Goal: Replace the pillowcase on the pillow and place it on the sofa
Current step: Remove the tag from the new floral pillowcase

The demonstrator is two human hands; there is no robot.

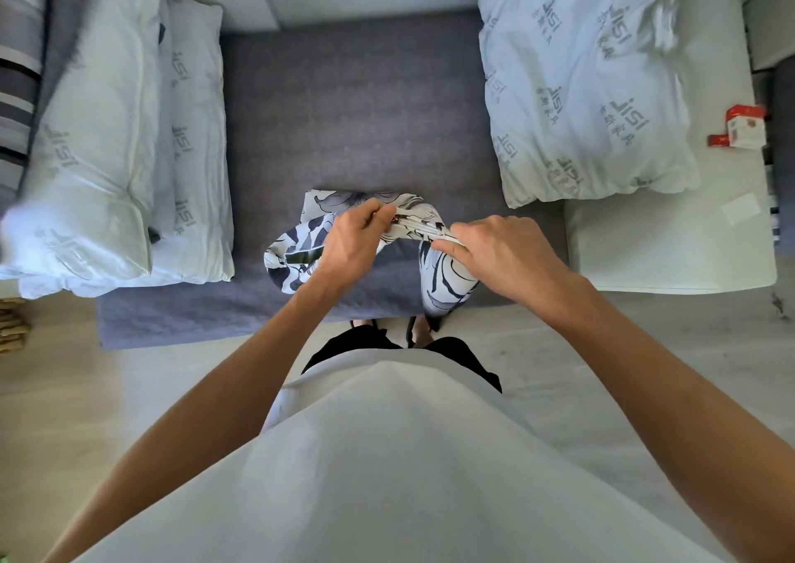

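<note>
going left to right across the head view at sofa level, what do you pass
striped cushion → left white pillows → grey sofa seat → right white pillow → red and white box

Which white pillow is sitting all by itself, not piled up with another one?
The pillow on the right, with its corner lying on the white armrest. The left pillows are stacked one on another.

The striped cushion [17, 80] is cut by the left edge; the red box [742, 127] print cannot be read.
</note>
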